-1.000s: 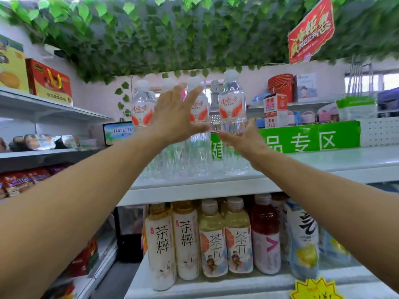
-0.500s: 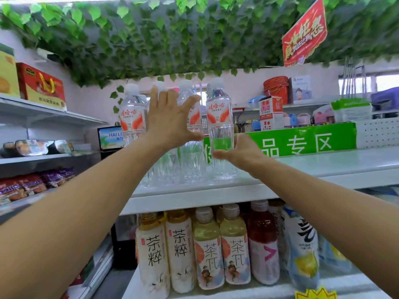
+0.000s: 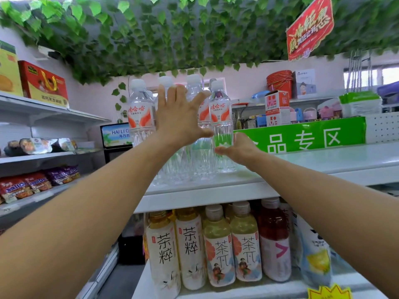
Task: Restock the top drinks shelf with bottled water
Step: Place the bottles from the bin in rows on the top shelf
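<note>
Several clear water bottles with white caps and orange-red labels stand in a cluster on the white top shelf (image 3: pixel 323 162). My left hand (image 3: pixel 179 117) is spread flat with straight fingers against the fronts of the middle bottles. The rightmost bottle (image 3: pixel 220 113) stands at the cluster's right end, and my right hand (image 3: pixel 237 151) holds its lower part from the right side, thumb in front. The leftmost bottle (image 3: pixel 140 113) stands free of both hands. Bottles behind my left hand are partly hidden.
The top shelf stretches bare to the right in front of a green sign (image 3: pixel 302 137). Below stand tea bottles (image 3: pixel 218 247) and a red drink (image 3: pixel 274 238). Snack shelves (image 3: pixel 32 182) line the left. Leafy vines (image 3: pixel 172 35) and a red sign (image 3: pixel 308 29) hang overhead.
The rightmost bottle has been slid left against the cluster with my right hand low on it. My left hand stayed spread on the middle bottles. The view shifted slightly.
</note>
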